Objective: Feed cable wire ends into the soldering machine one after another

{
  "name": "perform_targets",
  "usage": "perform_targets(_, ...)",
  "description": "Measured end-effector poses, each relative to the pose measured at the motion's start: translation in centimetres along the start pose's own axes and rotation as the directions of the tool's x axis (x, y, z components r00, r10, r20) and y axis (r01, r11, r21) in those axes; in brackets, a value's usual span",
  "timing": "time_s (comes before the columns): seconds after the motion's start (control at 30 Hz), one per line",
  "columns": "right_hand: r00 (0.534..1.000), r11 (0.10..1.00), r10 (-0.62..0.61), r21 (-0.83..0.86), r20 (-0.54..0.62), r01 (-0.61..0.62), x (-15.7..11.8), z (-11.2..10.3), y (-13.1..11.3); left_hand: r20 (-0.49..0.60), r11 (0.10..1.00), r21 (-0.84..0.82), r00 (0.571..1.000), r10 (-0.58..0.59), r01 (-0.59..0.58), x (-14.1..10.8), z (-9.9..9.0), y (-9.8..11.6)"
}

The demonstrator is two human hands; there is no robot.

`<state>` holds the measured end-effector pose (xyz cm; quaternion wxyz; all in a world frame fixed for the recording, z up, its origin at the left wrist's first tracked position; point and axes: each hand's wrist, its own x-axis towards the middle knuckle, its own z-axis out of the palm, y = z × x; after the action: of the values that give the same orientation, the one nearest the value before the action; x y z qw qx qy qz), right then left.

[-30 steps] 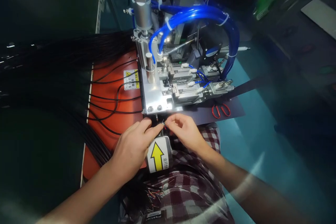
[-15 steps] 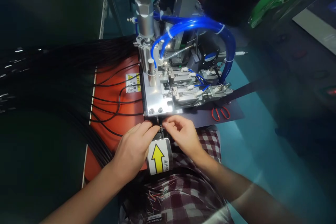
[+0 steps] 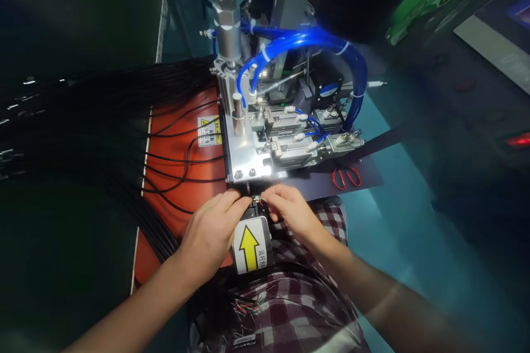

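Observation:
My left hand [image 3: 213,226] is closed, thumb and fingers pinched together at the front of the machine's metal plate [image 3: 244,151]. A black cable [image 3: 178,207] runs across the orange surface and goes in under this hand, which appears to grip its end. My right hand [image 3: 292,212] is closed in a pinch on thin wires [image 3: 260,201] that show between the two hands, some of them reddish. Just below the fingertips sits a black track with a white label [image 3: 250,245] bearing a yellow arrow that points toward the machine. The exact wire ends are hidden by my fingers.
Blue air hoses [image 3: 308,38] arch over pneumatic cylinders [image 3: 292,149]. Red-handled scissors [image 3: 346,178] lie on the dark plate at right. Bundled black cables [image 3: 153,231] cross the orange board [image 3: 174,121]. Loose coloured wire ends [image 3: 246,306] rest by my lap.
My right hand has shifted slightly right and down, and thin wires now show between the fingertips of both hands. My left hand stays in place.

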<state>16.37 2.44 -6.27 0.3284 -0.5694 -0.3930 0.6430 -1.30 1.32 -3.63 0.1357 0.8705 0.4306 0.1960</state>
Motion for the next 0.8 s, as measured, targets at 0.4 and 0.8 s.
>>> perform_targets(0.4,0.929,0.8,-0.362,-0.54,-0.083,0.263,-2.6,0.7,-0.5,0.026,1.0,0.017,1.0,-0.017,0.016,-0.1,-0.3,0.1)
perform_targets(0.8,0.995,0.997,0.005,0.072,0.103,-0.013,-0.4,-0.6,0.4,0.077,0.996,0.076,0.995,-0.06,0.054,-0.3,-0.1,0.1)
